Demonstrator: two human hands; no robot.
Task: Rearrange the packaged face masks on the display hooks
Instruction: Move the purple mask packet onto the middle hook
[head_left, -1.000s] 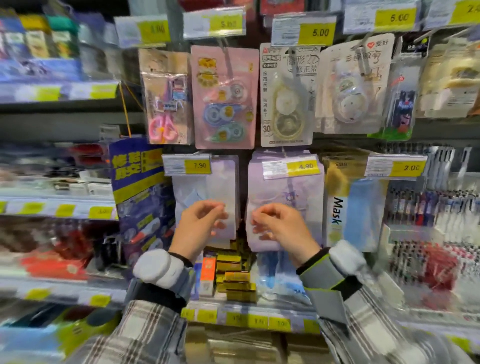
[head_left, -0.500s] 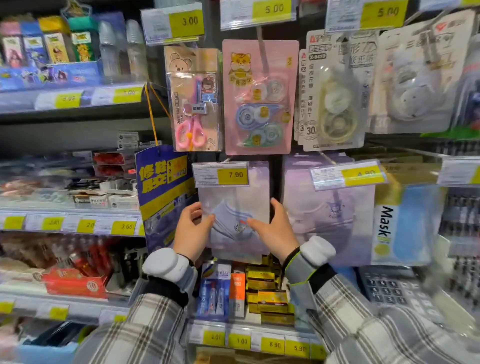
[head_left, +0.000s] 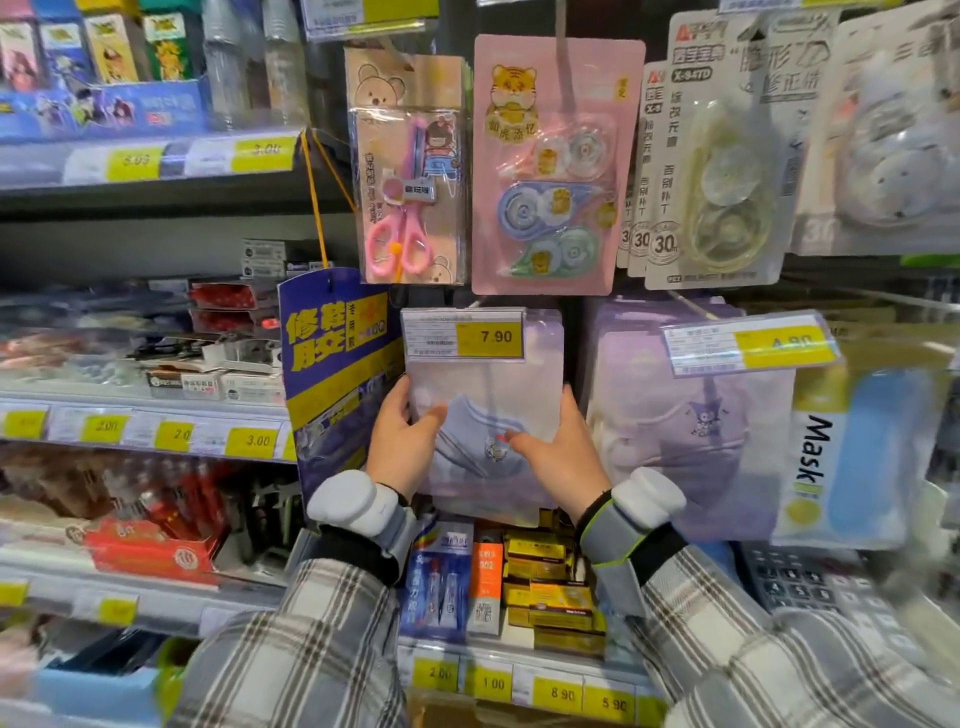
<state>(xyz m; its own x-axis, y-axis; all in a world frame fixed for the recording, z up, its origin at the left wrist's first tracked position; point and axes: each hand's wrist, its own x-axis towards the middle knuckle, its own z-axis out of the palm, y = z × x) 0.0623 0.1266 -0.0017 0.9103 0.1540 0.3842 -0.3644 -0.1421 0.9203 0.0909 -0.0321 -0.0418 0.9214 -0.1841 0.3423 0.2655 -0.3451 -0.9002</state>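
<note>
Shop shelving all round, hooks crowded with carded stationery. Hanging below the 7.90 price tag (head_left: 464, 335) — a clear-fronted mask pack (head_left: 488, 410), pale and flat, more packs seemingly stacked behind. Gripped at both side edges: left hand (head_left: 402, 449) with thumb across the front, right hand (head_left: 558, 457) curled round the opposite edge, thumb on the film. Looks light, floppy, slick-surfaced — likely to bow or slide if pinched in the middle. Best held at the side seams as now, then steered by the top hang-hole, hidden behind the tag. Purple mask packs (head_left: 685, 415) hang just beside, to the right.
</note>
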